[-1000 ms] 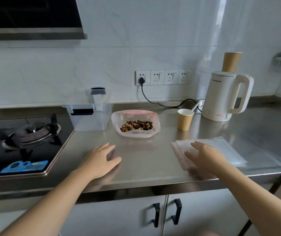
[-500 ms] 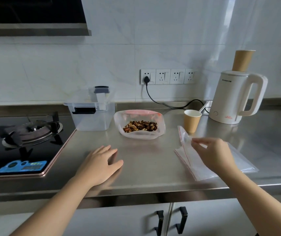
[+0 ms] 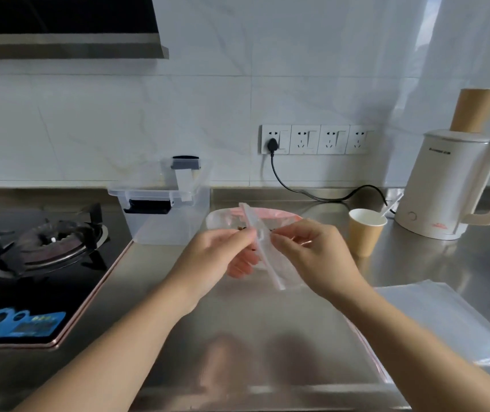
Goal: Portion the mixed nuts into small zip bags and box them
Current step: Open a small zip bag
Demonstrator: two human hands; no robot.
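1. Zip bag held in front of the nut bowl, its zip strip running away from the person.
2. Left hand and right hand pinch opposite sides, equally near.

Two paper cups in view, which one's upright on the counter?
The paper cup left of the kettle, mouth up. The other cup sits inverted atop the kettle.

**Both hands on one zip bag**

The left hand and right hand pinch a small clear zip bag between them above the steel counter — its strip runs diagonally. Behind it sits the nut bag, mostly hidden. A clear lidded box stands left, a paper cup and white kettle right — spare bags lie near the counter's edge.
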